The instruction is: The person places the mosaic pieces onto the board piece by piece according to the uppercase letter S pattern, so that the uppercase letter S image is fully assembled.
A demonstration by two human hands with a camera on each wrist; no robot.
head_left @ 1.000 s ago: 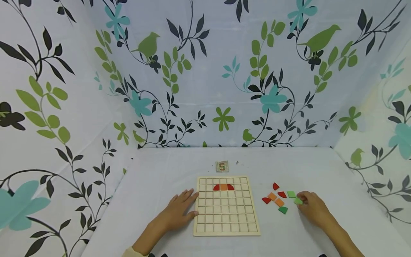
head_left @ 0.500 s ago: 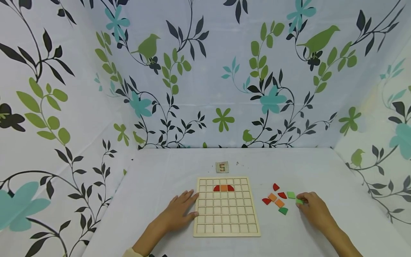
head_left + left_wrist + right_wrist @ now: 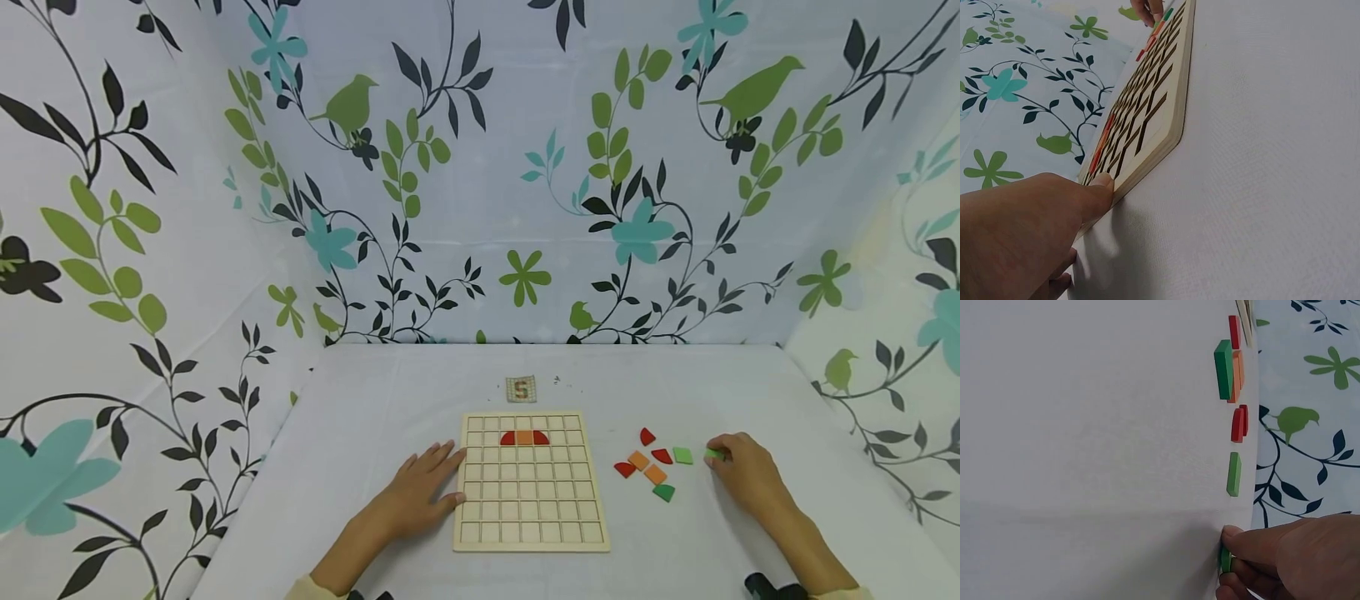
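My right hand (image 3: 750,475) pinches a light green tile (image 3: 1226,559) between thumb and fingers, low over the white tabletop. Just left of it lies a light green square tile (image 3: 682,456), apart from the hand. My left hand (image 3: 420,496) lies with fingers extended against the left edge of a wooden grid board (image 3: 531,533); in the left wrist view its thumb (image 3: 1099,190) touches the board's rim. Near the board's far side, an orange square (image 3: 523,437) sits in a cell between two red quarter-round tiles (image 3: 540,437).
Between board and right hand lie loose red tiles (image 3: 647,436), orange squares (image 3: 656,474) and a dark green quarter-round tile (image 3: 663,492). A small patterned card (image 3: 521,389) lies behind the board. Printed cloth (image 3: 450,208) walls the table's back and sides.
My right hand has drawn the light green tile backward and to the right, away from the other light green one. The left hand stays at the board's edge.
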